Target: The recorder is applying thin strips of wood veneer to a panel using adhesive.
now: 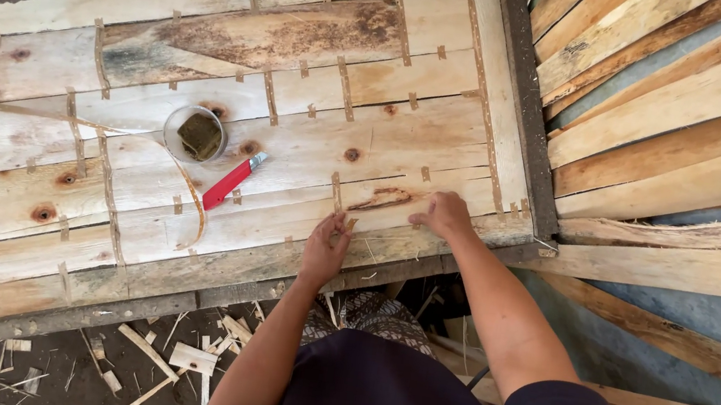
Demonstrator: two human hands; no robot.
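My left hand (325, 247) lies flat, grasping nothing, on the veneer sheet (291, 154) at the tabletop's near edge; my right hand (444, 215), loosely curled and empty, presses it at two o'clock (grain running nine-to-three). The red cutter (230, 181) lies at ten o'clock from my left hand, which is the nearer one.

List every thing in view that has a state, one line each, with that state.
Left hand: flat on the veneer sheet, fingers together, holding nothing.
Right hand: pressed down on the sheet, holding nothing.
Veneer sheet: lying flat on the table, pieced from strips joined with small tape bits.
Red utility knife: lying on the sheet, untouched; blade too small to tell.
Round container: upright, open, dark block inside.
Loose boards: stacked aslant at right.
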